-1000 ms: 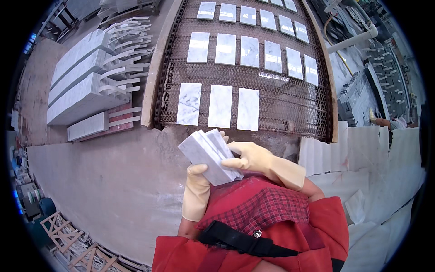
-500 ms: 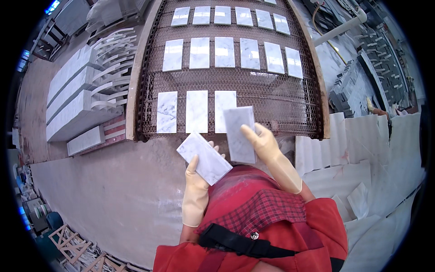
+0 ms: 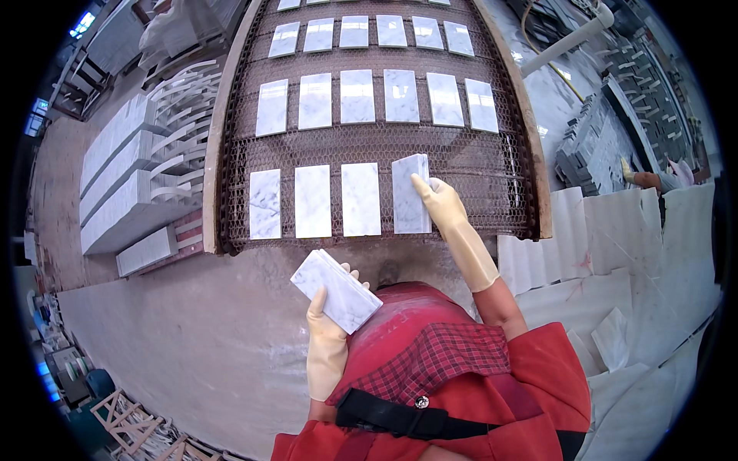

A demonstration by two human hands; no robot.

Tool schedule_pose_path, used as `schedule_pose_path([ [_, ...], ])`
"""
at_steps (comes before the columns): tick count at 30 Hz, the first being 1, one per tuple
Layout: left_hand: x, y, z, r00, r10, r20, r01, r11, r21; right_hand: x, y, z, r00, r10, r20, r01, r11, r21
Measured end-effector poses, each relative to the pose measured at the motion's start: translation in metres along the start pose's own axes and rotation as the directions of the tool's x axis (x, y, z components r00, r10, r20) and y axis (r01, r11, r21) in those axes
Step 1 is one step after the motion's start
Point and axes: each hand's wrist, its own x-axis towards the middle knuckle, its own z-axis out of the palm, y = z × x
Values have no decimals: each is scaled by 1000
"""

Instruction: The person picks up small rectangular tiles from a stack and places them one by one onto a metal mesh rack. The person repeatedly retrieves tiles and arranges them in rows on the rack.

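Pale rubber gloves cover both my hands. My left hand (image 3: pixel 327 316) is closed round a small stack of white, grey-veined marble tiles (image 3: pixel 337 292), tilted in front of my red apron. My right hand (image 3: pixel 440 201) grips another marble tile (image 3: pixel 410 201) by its right edge, at the near end of a wire-mesh conveyor (image 3: pixel 461 173). This tile stands slightly tilted, beside the right-hand marble tile (image 3: pixel 360 200) of the nearest row; whether it touches the mesh I cannot tell. Farther rows of similar tiles (image 3: pixel 357 96) lie spaced out on the mesh.
Wooden rails (image 3: pixel 523 107) edge the conveyor. At the left, stacked pale slabs (image 3: pixel 127 196) stand on a pallet, with curved strips beside them. Whitish sheets (image 3: pixel 569 284) lie at the right. Behind them are grey blocks (image 3: pixel 592 154) and another person's gloved hand (image 3: pixel 629 170).
My right hand has carried its tile forward from above my apron to the conveyor's near row. My left hand, with its stack, has dropped slightly toward me. The tile rows sit shifted left in view.
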Motion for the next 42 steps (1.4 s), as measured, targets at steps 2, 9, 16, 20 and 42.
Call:
schedule_pose_path([
  [2, 0, -4, 7, 1000, 8, -19, -7, 999, 35, 5, 10, -1, 1000, 0, -11, 0, 999, 38],
  [9, 2, -7, 21, 999, -44, 0, 44, 996, 83, 0, 2, -23, 992, 66, -104, -67, 998, -7],
  [16, 0, -11, 32, 999, -11, -35, 15, 995, 100, -8, 2, -68, 974, 116, -192, -153, 970, -189],
  [20, 2, -6, 33, 999, -53, 2, 52, 993, 104, 0, 20, -70, 963, 139, -230, -180, 970, -166],
  [42, 15, -8, 51, 953, -145, 266, 83, 970, 230, -118, -46, -20, 620, 13, 784, 212, 960, -184],
])
